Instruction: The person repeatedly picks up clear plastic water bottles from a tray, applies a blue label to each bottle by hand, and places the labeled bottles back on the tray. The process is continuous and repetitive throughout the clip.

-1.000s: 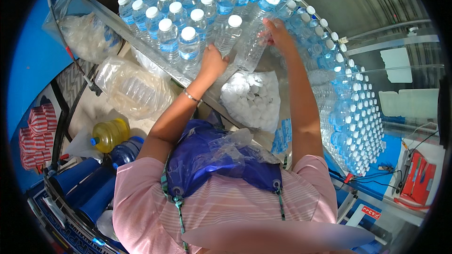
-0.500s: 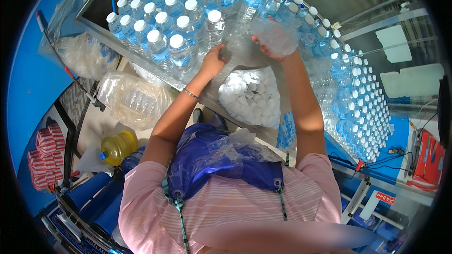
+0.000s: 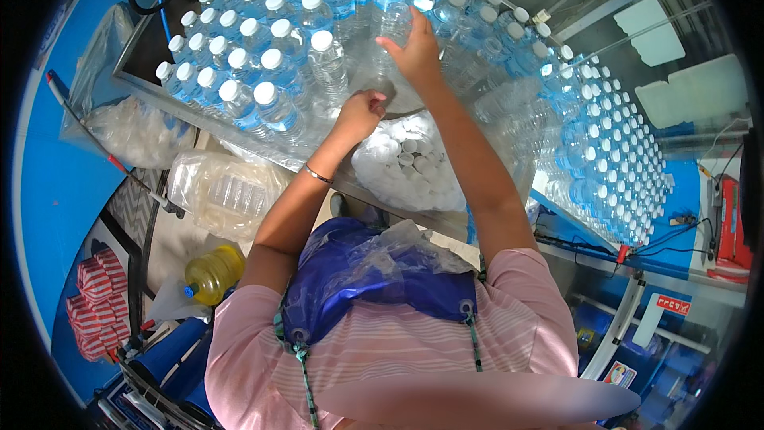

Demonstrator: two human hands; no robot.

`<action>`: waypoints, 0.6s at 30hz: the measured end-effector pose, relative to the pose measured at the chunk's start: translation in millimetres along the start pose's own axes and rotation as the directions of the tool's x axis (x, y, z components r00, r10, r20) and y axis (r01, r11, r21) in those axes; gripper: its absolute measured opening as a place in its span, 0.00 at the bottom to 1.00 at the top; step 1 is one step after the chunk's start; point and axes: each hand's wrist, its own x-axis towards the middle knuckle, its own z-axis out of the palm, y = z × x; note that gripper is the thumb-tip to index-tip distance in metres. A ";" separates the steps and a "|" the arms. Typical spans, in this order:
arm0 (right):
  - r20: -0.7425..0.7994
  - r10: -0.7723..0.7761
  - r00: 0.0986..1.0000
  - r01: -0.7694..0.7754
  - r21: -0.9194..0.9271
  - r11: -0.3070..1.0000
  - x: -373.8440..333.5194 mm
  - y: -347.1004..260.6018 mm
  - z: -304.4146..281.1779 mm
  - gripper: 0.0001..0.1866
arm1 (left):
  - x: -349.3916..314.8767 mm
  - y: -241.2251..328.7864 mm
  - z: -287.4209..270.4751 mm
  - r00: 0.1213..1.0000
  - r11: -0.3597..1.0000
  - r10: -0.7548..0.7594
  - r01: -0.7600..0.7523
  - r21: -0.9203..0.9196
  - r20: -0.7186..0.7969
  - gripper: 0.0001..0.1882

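Observation:
My right hand (image 3: 415, 52) reaches over the metal tray, thumb and fingers on either side of the lower clear body of a plastic water bottle (image 3: 394, 22). The bottle stands upright, with a white cap and a blue label. My left hand (image 3: 362, 117) is lower and to the left, its fingers curled together near the tray surface; whether they hold something small is hidden. A capped bottle (image 3: 327, 68) stands just beyond it. Between my forearms lies a clear bag of white bottle caps (image 3: 407, 166).
Rows of capped bottles (image 3: 247, 40) fill the left of the tray, and many more (image 3: 613, 151) stand to the right. Uncapped clear bottles (image 3: 501, 111) lie beside my right forearm. Left of the tray are a plastic-wrapped pack (image 3: 227, 191) and a yellow jug (image 3: 215, 273).
My right hand has moved left and away from me to the standing bottle; the blurred clear object it held is no longer distinct. My left fingers have curled in. The view has shifted slightly.

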 end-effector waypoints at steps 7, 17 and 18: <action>-0.286 -0.075 0.955 -0.053 -0.418 0.907 -32.6 -17.0 -92.4 0.48 | -5.3 61.5 57.5 0.989 0.991 0.068 -0.082 0.109 0.131 0.14; -0.249 0.004 0.968 -0.118 -0.444 0.888 -62.5 -68.0 -176.1 0.41 | 34.7 92.2 191.7 0.695 0.697 0.717 -0.715 0.061 -0.043 0.29; -0.263 -0.104 0.959 -0.039 -0.489 0.871 -75.9 -84.6 -199.1 0.38 | 45.5 94.9 198.4 0.720 0.719 0.694 -0.688 0.098 -0.030 0.32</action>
